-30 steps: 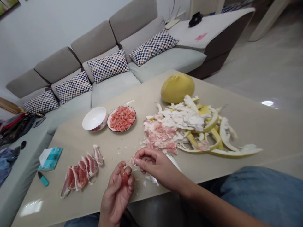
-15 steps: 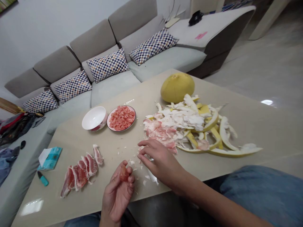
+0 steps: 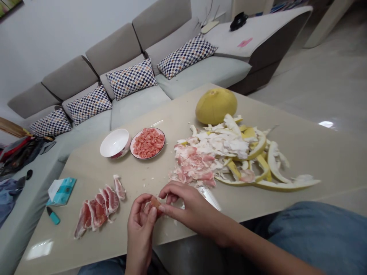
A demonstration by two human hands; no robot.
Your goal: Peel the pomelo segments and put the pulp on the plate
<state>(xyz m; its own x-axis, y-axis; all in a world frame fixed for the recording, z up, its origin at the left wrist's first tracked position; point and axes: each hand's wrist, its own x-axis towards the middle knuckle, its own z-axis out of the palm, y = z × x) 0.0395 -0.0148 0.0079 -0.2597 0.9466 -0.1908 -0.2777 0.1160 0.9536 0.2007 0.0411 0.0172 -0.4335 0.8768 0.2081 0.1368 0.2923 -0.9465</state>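
Note:
Between the fingers of my left hand [image 3: 143,219] is a small reddish piece of pomelo flesh [image 3: 155,205], above the table's near edge. My right hand [image 3: 186,204] has come against the same piece from the right, its thumb and fingers pinching at it. Several pomelo segments [image 3: 97,208], partly in white skin, lie in a row to the left. Beyond my hands, a plate [image 3: 134,154] bears a heap of red pomelo pieces [image 3: 149,142]. To the right is a pile of white and yellow pomelo peel [image 3: 226,143], with pinkish membranes [image 3: 192,164] at its near side.
A whole yellow pomelo [image 3: 216,106] sits behind the peel. Left of the plate stands a white bowl [image 3: 114,143]. A blue tissue pack [image 3: 63,192] and a teal-and-black cutter-like tool [image 3: 53,216] lie far left. A grey sofa [image 3: 137,105] runs behind the table [image 3: 94,263].
My right hand has moved left and down from beside the peel membranes to the pomelo piece. My left hand has turned and raised its thumb against the piece.

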